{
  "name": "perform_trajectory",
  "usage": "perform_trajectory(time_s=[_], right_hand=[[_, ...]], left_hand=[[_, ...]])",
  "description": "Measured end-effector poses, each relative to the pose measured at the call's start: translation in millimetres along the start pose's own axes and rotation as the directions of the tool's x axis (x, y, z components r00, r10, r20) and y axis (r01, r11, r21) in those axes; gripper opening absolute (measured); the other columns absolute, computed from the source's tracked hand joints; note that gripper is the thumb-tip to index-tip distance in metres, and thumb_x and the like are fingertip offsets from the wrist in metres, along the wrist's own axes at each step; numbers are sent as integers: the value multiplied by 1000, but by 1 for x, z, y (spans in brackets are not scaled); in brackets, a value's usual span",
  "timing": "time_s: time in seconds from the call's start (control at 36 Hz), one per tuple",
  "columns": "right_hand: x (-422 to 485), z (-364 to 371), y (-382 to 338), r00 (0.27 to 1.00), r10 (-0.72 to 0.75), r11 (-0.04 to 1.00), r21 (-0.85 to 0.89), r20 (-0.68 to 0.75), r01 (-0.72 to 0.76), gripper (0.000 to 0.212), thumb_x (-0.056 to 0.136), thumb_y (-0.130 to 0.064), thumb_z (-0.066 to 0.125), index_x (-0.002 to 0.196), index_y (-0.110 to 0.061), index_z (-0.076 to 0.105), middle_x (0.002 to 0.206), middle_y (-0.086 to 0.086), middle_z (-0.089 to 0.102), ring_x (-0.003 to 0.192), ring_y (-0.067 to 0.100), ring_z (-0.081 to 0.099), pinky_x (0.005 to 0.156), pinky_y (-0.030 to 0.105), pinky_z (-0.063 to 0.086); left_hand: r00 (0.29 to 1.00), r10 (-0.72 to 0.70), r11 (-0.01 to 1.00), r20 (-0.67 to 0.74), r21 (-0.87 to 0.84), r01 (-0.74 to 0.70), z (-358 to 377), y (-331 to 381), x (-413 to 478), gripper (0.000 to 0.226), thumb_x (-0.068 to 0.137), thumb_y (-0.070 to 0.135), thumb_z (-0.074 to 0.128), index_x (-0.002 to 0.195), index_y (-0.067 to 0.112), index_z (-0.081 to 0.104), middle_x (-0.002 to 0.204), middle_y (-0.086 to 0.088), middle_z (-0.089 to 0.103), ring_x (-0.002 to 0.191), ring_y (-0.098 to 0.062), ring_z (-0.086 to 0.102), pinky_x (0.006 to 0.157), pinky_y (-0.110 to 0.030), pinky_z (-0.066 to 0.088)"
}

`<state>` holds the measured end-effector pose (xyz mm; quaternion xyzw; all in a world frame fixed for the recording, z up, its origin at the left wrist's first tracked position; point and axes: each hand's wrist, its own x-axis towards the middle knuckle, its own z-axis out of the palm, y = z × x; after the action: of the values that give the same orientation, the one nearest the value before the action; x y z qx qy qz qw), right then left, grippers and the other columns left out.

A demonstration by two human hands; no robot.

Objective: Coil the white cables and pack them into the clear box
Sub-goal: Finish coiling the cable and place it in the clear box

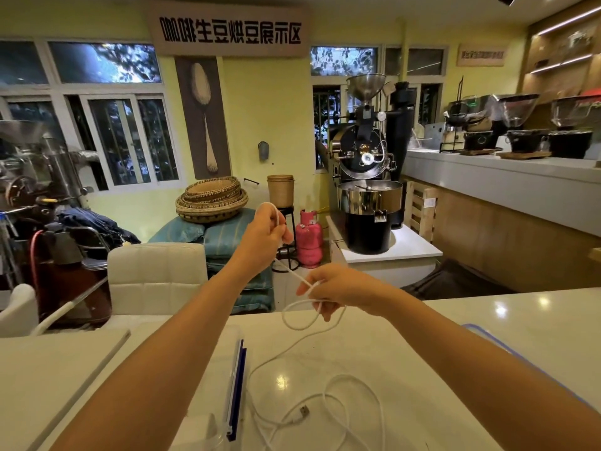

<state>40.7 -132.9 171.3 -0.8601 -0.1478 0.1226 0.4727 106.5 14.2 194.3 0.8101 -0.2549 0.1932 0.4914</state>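
- White cable is being held taut between both hands at the centre of the frame, while its remainder is lying in loose curls on the white table at lower centre, USB plug included
- It is being judged light, limp and smooth: a slack pinch would probably let it slide, so loops are best gathered against the fingers
- Its upper strand is being gripped by the left hand; the lower strand is being pinched by the right hand, with a small loop hanging beneath
- Clear box with a blue latch is being partly covered by the left forearm, left of lower centre; its contents cannot be told
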Motion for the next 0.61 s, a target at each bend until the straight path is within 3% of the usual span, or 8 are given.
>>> perform_trajectory(time_s=[0.06,0.11,0.22,0.31,0.39,0.44,0.53,0.61], right_hand=[[-3,-6,-3,1000,-11,997,72,10,10,31,91,0,45,119,-12,50,66,4,56,48,8,53,44,14,46],[-7,-12,-7,998,-58,984,168,13,55,26,91,2,45,108,-17,51,65,4,56,41,5,51,40,15,43],[-11,-21,-9,991,-125,929,356,49,100,29,92,1,41,75,-9,63,54,4,55,30,2,42,32,11,34],[-9,-25,-7,986,-157,896,428,60,117,32,92,-4,40,69,-8,62,45,-2,55,28,2,34,30,11,28],[-5,-34,-5,970,-234,779,610,68,145,30,91,-15,38,69,-7,56,45,-4,56,26,1,32,30,12,27],[-3,-40,-4,958,-280,700,697,63,159,26,85,-28,47,71,-9,58,50,-3,58,27,1,32,30,10,29],[-1,-45,-6,952,-306,699,675,-14,235,16,72,-25,63,73,-12,55,51,-4,51,30,0,33,32,10,31],[3,-50,-10,953,-276,699,655,-123,287,14,79,-13,62,68,-14,54,47,-6,44,32,1,32,32,11,29]], left_hand=[[999,16,998,30,67,-18,1,-2,-5,36,92,-7,35,70,20,31,72,-4,50,65,-11,49,61,-8,42],[998,15,993,66,114,-23,3,-5,-11,36,92,-6,36,69,21,29,71,-1,46,65,-10,48,58,-10,40],[987,-32,992,160,124,13,9,-8,-20,19,93,-3,36,79,10,36,72,-1,46,62,-10,44,58,-15,37],[977,-69,996,204,69,56,15,-10,-28,22,95,-1,36,75,10,36,69,1,42,59,-11,39,53,-15,38],[970,-111,994,215,12,110,19,-12,-36,22,96,4,35,75,11,36,65,-2,43,55,-14,40,51,-16,38],[964,-143,988,226,-33,154,21,-12,-41,24,97,6,34,74,12,37,61,-4,46,55,-16,40,57,-22,36],[950,-170,978,261,-77,196,27,-10,-49,27,98,11,33,71,14,39,56,-2,48,53,-15,41,63,-29,34],[934,-196,954,297,-162,252,32,-11,-57,32,99,11,31,71,15,46,45,6,49,43,-7,42,56,-25,34]])
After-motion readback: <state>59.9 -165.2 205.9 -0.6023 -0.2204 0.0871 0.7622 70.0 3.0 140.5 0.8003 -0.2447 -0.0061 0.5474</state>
